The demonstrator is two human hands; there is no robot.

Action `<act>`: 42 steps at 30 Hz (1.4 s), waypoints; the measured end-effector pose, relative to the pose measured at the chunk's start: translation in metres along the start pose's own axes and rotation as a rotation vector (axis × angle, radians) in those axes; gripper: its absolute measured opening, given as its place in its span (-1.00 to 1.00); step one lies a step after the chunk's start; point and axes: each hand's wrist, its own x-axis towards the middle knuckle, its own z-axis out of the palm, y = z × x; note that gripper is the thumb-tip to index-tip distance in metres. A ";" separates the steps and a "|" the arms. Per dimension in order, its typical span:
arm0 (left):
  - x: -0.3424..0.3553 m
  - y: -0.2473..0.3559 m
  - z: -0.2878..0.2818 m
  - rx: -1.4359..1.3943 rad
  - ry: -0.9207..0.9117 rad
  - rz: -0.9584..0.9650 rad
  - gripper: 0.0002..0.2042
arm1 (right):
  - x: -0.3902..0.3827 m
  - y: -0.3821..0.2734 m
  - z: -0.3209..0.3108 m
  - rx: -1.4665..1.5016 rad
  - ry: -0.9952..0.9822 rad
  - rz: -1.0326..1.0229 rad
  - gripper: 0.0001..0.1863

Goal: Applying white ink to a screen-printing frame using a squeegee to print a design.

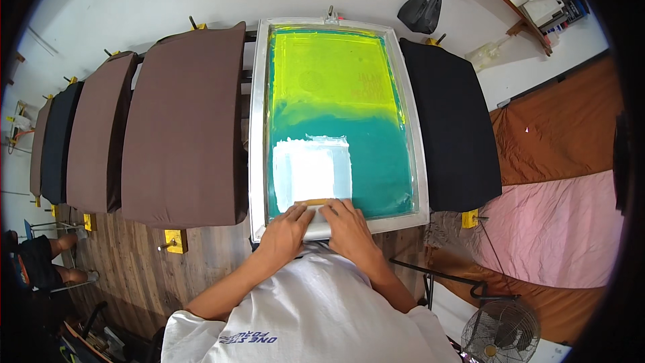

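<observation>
My left hand (285, 232) and my right hand (346, 228) are closed on a squeegee (312, 202) with a pale handle and amber blade, low on a printing screen. The screen's metal frame (416, 161) surrounds teal mesh (373, 154), whose upper part is coated yellow-green (322, 60) with faint reversed lettering. A square of white ink (309, 171) lies at the lower left, just above the blade. My fingertips face away from me, and whatever is under the screen is hidden.
Brown pallets (181, 121) and black ones (450, 128) flank the screen, with yellow blocks (176, 240) below. A shelf (510, 7) and black bag (420, 10) are at upper right, hanging cloth (547, 228) and a fan (500, 333) at right. Another person's leg (72, 273) shows at far left.
</observation>
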 end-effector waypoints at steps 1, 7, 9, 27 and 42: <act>0.004 0.001 -0.007 0.002 -0.001 0.005 -0.40 | 0.003 -0.001 -0.006 0.000 0.005 0.003 -0.60; 0.083 -0.039 -0.028 -0.028 -0.049 -0.031 -0.70 | 0.092 0.027 -0.039 -0.091 -0.147 0.023 -0.63; 0.112 -0.052 -0.034 0.011 -0.028 -0.068 -0.70 | 0.122 0.038 -0.039 -0.069 -0.099 0.032 -0.65; 0.052 -0.023 -0.027 -0.017 -0.145 -0.055 -0.66 | 0.061 0.008 -0.042 -0.097 -0.252 0.049 -0.62; 0.019 -0.020 0.012 0.021 0.045 0.032 -0.48 | 0.022 0.007 0.000 -0.065 0.026 0.056 -0.41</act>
